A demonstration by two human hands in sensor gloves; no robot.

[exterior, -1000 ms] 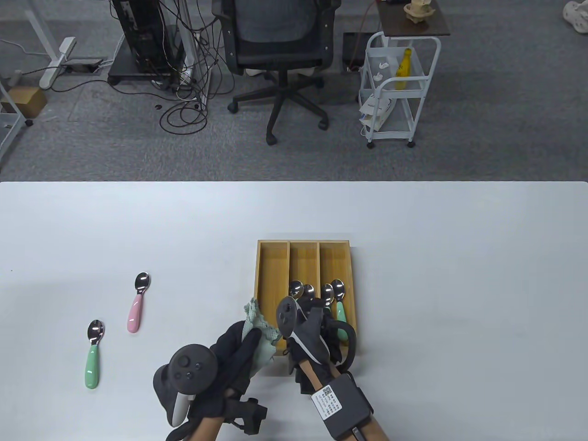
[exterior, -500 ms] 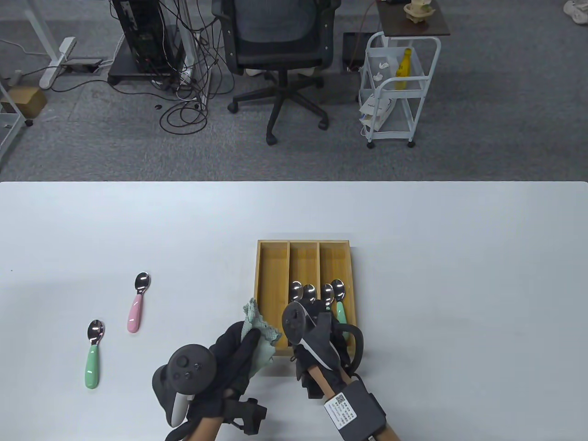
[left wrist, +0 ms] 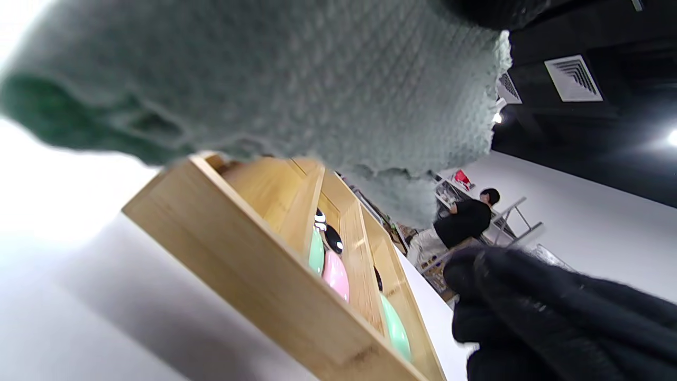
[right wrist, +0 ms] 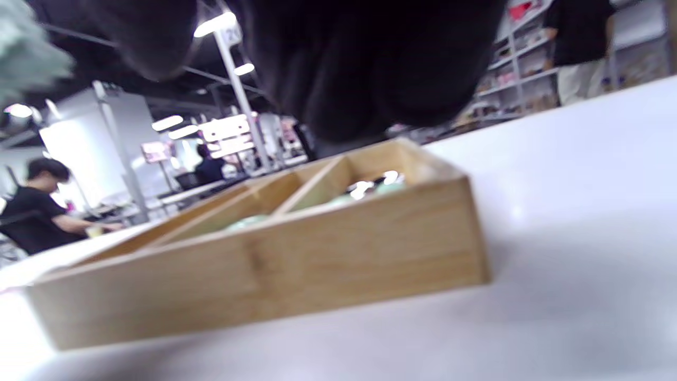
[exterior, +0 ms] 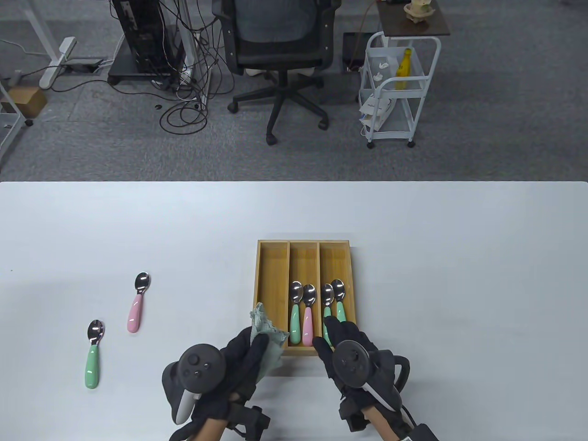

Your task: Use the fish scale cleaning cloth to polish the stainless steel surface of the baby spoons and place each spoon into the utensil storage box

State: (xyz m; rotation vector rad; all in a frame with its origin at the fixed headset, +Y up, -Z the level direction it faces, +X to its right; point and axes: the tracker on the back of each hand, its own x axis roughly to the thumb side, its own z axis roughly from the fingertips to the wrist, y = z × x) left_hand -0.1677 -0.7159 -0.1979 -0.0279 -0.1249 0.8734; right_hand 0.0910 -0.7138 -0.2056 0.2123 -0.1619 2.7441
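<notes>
A wooden three-slot utensil box point(exterior: 258, 275) lies near the table's front. Its middle slot holds a green-handled spoon point(exterior: 295, 314) and a pink-handled spoon point(exterior: 308, 321); its right slot holds two green-handled spoons point(exterior: 339, 301). My left hand point(exterior: 250, 344) pinches the pale green cloth point(exterior: 265, 327) at the box's near left corner. My right hand point(exterior: 328, 333) hovers with straight fingers over the box's near edge and holds nothing. On the table to the left lie a pink spoon point(exterior: 137, 303) and a green spoon point(exterior: 93, 353). The left wrist view shows the cloth point(left wrist: 317, 79) above the box point(left wrist: 254, 264).
White table point(exterior: 459, 275) stretches to the right of the box and behind it. Beyond the far edge stand an office chair point(exterior: 280, 46) and a white cart point(exterior: 397, 92). In the right wrist view the box point(right wrist: 264, 270) sits just ahead on the table.
My right hand has drawn back from the middle slot to the box's near edge, uncovering the pink spoon lying there. The left hand with the cloth shifted slightly right.
</notes>
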